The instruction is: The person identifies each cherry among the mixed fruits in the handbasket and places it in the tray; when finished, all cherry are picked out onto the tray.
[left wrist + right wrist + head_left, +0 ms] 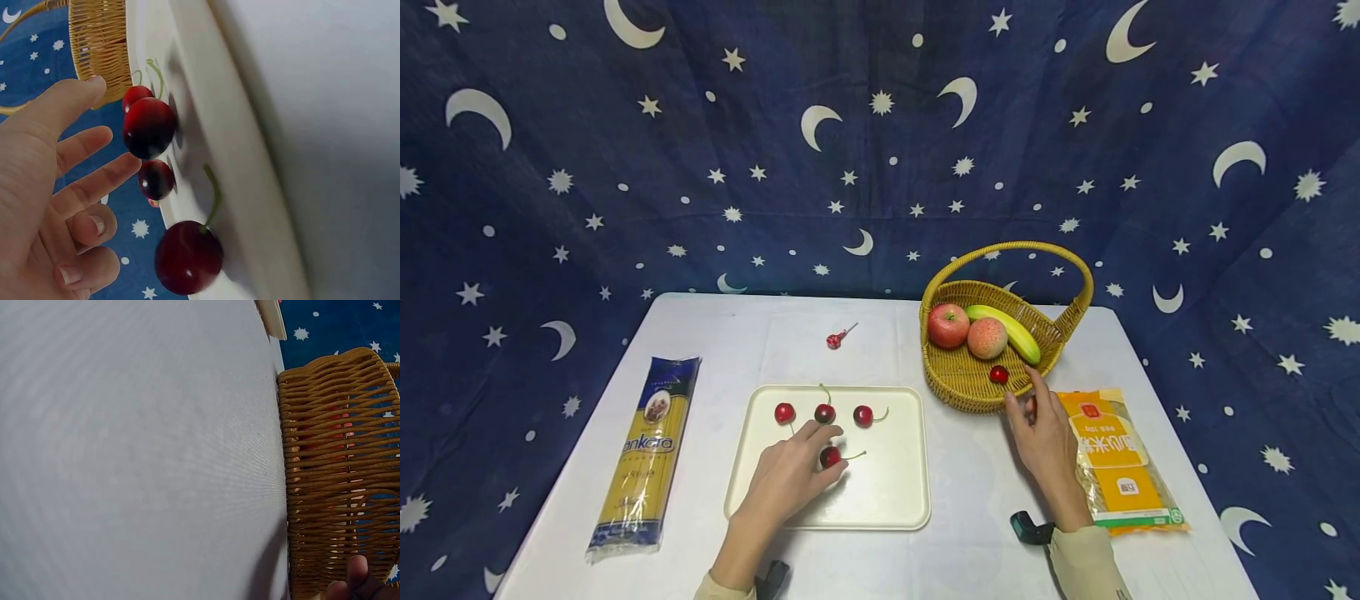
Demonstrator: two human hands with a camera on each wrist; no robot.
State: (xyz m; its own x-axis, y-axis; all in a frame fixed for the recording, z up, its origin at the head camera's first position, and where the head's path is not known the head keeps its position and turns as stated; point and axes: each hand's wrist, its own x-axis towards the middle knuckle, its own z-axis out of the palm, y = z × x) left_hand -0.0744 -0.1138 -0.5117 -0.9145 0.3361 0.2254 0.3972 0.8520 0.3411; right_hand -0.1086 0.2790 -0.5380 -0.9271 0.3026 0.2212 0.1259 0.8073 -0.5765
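My left hand (793, 471) hovers over a cream tray (895, 508), thumb and fingers spread about a dark red cherry (830, 457) with a green stem. In the left wrist view a gap shows between those fingers and the nearest cherries (150, 128). Three more cherries lie along the tray's far half: a left one (784, 413), a middle one (824, 414) and a right one (863, 416). At the front rim of a wicker basket (962, 392) is my right hand (1047, 437), fingers apart and holding nothing. Just beyond its fingertips, a cherry (998, 375) lies inside the basket.
Also in the basket are an apple (948, 326), a peach (987, 338) and a banana (1011, 329) under its tall handle. A wrapped lollipop (835, 340) lies behind the tray. A pasta pack (643, 458) is at left, a yellow noodle bag (1120, 458) at right.
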